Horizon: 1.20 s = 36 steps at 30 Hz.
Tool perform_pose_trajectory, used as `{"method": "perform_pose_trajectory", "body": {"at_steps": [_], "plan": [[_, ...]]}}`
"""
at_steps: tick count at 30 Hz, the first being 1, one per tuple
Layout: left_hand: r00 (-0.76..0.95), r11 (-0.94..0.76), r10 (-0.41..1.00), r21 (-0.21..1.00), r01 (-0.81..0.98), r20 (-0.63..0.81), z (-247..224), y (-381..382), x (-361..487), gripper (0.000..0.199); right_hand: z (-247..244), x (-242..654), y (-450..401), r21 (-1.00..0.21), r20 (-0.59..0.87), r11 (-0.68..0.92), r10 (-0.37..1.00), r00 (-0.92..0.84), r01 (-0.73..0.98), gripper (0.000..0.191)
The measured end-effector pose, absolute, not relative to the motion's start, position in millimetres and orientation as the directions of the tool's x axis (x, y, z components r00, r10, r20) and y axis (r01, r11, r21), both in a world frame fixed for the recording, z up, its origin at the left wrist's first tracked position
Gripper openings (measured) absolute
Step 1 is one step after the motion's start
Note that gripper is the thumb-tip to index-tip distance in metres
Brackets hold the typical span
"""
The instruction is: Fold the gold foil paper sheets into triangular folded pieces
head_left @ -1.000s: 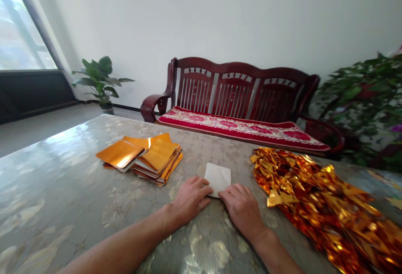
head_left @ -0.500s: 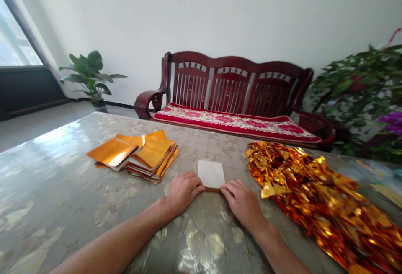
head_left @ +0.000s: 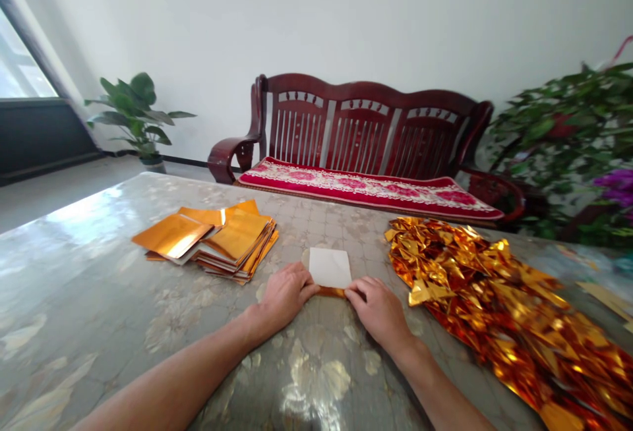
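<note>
A sheet of paper (head_left: 329, 267) lies white side up on the patterned table, its near edge turned up into a narrow gold strip. The left end of that strip is pinched by my left hand (head_left: 289, 291). My right hand (head_left: 378, 307) pinches the strip's right end. To the left lies a loose stack of gold sheets (head_left: 237, 240), some showing white edges. On the right spreads a large heap of folded, shiny gold foil pieces (head_left: 475, 286).
The patterned table (head_left: 163, 378) fills the foreground. Clear plastic (head_left: 573, 263) lies behind the foil heap. Beyond the table stand a dark red wooden bench (head_left: 361, 128) with a red floral cushion, a potted plant (head_left: 138, 114) and leafy plants (head_left: 558, 121) at right.
The near edge of the sheet is folded over further, so its gold strip looks wider. Both hands still pinch its ends. The whole view has shifted slightly.
</note>
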<state>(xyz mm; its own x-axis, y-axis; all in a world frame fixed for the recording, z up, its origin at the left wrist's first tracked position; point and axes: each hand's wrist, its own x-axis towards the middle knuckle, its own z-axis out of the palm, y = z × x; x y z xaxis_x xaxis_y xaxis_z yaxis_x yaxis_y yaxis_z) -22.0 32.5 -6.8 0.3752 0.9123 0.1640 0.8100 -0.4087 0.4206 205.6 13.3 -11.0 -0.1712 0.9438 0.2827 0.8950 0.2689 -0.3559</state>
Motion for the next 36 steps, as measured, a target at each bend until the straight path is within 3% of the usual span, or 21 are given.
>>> {"method": "perform_pose_trajectory", "body": {"at_steps": [8, 36], "plan": [[0.368, -0.398, 0.917, 0.372, 0.839, 0.152, -4.3, 33.0, -21.7, 0.026, -10.1, 204.9, 15.0, -0.343, 0.271, 0.252, 0.949, -0.162, 0.905, 0.016], [0.300, -0.330, 0.944, 0.395, 0.857, 0.138, -1.5, 33.9, -21.1, 0.022, -10.9, 201.2, 18.6, -0.237, 0.285, 0.223, 0.946, -0.151, 0.946, 0.021]]}}
